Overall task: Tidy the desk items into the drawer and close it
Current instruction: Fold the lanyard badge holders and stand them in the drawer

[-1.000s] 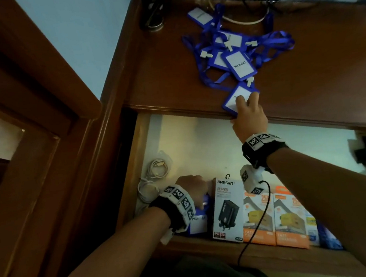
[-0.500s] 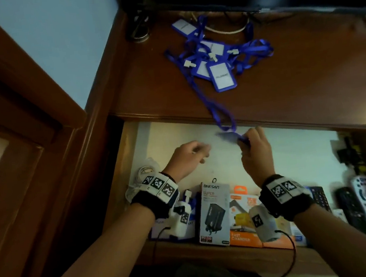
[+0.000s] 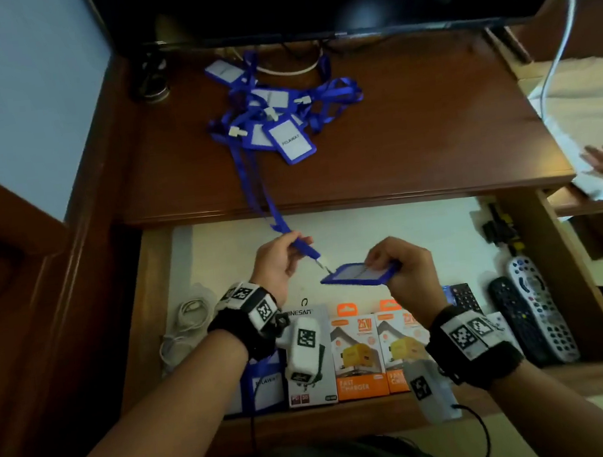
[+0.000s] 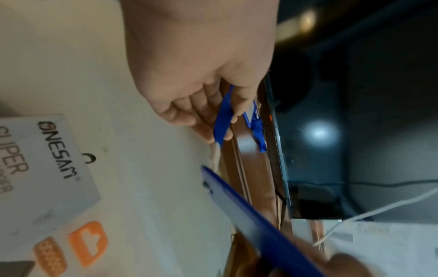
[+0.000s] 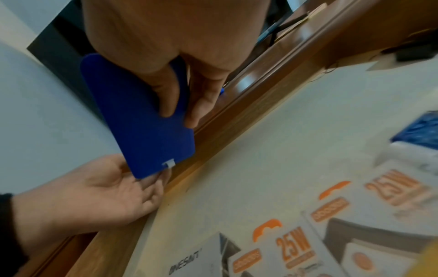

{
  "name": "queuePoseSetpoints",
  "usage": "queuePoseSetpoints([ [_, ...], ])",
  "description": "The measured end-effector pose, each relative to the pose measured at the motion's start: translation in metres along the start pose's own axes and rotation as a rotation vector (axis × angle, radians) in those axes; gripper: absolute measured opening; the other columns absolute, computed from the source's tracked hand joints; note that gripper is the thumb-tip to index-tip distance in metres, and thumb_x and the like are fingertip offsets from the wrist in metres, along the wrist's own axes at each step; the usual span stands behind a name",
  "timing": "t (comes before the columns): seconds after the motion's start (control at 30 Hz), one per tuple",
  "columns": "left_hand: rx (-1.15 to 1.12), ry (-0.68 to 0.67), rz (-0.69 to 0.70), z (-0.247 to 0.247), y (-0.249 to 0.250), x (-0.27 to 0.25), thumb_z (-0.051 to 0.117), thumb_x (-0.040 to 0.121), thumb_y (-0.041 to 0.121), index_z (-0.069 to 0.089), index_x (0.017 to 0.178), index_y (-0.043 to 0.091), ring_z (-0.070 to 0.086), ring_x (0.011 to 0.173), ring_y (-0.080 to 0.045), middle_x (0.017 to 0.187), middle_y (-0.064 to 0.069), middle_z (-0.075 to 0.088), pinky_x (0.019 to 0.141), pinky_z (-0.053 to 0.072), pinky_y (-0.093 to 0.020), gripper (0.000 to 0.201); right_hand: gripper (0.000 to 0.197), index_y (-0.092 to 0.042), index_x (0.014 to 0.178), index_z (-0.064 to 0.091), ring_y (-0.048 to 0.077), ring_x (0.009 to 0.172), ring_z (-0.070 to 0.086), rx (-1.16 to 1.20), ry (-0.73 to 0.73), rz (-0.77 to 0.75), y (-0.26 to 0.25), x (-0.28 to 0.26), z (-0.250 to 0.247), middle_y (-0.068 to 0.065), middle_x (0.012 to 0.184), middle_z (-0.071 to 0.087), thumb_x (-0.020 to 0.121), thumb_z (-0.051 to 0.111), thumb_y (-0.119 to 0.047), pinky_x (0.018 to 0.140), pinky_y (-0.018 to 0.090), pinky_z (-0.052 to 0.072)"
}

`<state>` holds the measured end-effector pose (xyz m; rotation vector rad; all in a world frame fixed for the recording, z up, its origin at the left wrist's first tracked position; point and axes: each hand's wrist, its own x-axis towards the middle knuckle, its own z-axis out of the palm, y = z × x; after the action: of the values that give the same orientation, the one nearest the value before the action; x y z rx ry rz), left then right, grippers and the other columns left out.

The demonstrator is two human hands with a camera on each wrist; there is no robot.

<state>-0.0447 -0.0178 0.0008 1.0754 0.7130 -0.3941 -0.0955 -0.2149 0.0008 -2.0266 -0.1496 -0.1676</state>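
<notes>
Head view, from left to right: a coil of white cable (image 3: 185, 326) lies in the left front corner of the open drawer (image 3: 367, 229), whose floor is lined with pale, smooth paper. Next along the front edge sits a blue badge reading "PELAWAT" (image 3: 266, 382), then a white carton printed "ONESAM SUPER" (image 4: 47, 168), then two white-and-orange cartons marked "25W" and "FAST CHARGER" (image 3: 358, 356). Above them the left hand (image 3: 277, 264) pinches a flat woven blue lanyard (image 3: 250, 181) between thumb and curled fingers; the strap runs back over the glossy dark wooden desk (image 3: 432, 140) edge to a tangled heap of blue lanyards and badges (image 3: 280, 115), the topmost card also reading "PELAWAT". A small white clip joins the strap to a rigid, round-cornered blue badge holder (image 3: 360, 274), held roughly level over the middle of the drawer. The right hand (image 3: 405, 273) grips that holder by its right end, fingers curled beneath. Toward the right front corner lie a black remote and a grey remote (image 3: 539, 307) with rounded buttons.
</notes>
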Motion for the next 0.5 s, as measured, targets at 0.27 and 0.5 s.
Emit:
queuePoseSetpoints([
  [0.27,-0.295,0.078,0.114,-0.014,0.018,0.009,0.047,0.095,0.022,0.06,0.087,0.016,0.057,0.063,-0.008,0.065,0.006,0.069,0.053,0.028,-0.02,0.017,0.039,-0.006,0.061,0.056,0.016,0.049,0.06,0.232,0.32,0.417,0.031,-0.012,-0.051,0.011,0.068,0.064,0.066,0.048,0.033,0.046,0.024,0.047],
  [0.5,-0.447,0.029,0.195,-0.026,0.044,0.013,0.043,0.092,0.023,0.053,0.08,0.022,0.065,0.075,-0.014,0.089,-0.003,0.074,0.054,0.036,-0.019,0.016,0.03,-0.006,0.063,0.049,0.012,0.042,0.056,0.197,0.553,0.535,0.049,-0.026,-0.083,0.013,0.06,0.052,0.074,0.057,0.021,0.044,0.023,0.048],
])
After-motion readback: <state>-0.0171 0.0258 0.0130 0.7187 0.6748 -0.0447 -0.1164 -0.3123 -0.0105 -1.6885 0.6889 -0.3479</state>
